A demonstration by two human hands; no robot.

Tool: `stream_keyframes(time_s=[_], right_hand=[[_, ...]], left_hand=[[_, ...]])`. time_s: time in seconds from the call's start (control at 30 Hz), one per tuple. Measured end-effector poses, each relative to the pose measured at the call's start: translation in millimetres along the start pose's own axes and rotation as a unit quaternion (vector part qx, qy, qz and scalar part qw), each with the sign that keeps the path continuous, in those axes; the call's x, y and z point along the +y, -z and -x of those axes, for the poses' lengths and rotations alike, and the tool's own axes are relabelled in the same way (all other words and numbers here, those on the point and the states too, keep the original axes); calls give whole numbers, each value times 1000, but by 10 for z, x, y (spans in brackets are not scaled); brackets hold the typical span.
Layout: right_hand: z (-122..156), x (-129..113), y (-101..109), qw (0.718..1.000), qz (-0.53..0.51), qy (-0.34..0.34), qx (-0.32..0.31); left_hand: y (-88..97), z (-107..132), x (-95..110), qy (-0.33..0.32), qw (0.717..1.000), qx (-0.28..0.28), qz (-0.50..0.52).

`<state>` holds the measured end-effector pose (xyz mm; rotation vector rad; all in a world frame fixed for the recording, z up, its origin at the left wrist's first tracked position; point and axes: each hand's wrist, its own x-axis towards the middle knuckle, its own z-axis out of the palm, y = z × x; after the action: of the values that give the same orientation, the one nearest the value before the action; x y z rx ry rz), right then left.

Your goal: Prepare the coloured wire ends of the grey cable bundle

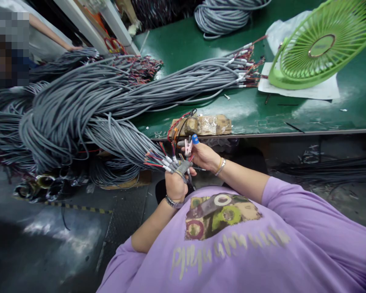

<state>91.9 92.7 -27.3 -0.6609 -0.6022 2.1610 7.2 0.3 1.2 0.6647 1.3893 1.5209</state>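
Observation:
My left hand [175, 185] is closed round the ends of several grey cables [131, 142], just in front of my shirt. White sleeves and thin coloured wires [154, 160] fan out at these ends, and a grey band [183, 167] wraps part of the bundle. Close above it, my right hand [205, 156] pinches a small pink clip-like piece [188, 147] near the wires. A blue cover [195, 139] sits on a digit of this hand. Its other fingertips are partly hidden behind the wires.
On the green table [250, 116] a taped wooden block [209, 124] with red and black wires lies at the near edge. Large grey cable bundles [67, 106] spread leftward. A green fan [320, 47] stands on paper at right. Another person's hand [75, 48] touches cables at upper left.

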Motion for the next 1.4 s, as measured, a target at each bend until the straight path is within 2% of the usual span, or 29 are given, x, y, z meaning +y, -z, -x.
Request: stream_keyframes(time_s=[0.13, 0.27, 0.37, 0.6, 0.9, 1.13, 1.4], right_hand=[[-4, -36, -78, 997, -66, -25, 13], [4, -42, -119, 996, -84, -20, 34], [19, -43, -106, 995, -85, -41, 37], [92, -107, -10, 993, -77, -85, -17], [137, -104, -31, 999, -7, -25, 22], [160, -112, -50, 1000, 20, 1, 4], [144, -107, -80, 999, -13, -17, 27]], left_hand=[[5, -8, -21, 5, 1000, 7, -6], [21, -17, -38, 5, 999, 2, -32], [27, -3, -29, 1, 999, -3, -43], [76, 69, -22, -28, 999, -13, -27], [34, 26, 4, -16, 1000, 7, -3], [29, -21, -19, -7, 1000, 10, 11], [14, -13, -9, -6, 1000, 13, 4]])
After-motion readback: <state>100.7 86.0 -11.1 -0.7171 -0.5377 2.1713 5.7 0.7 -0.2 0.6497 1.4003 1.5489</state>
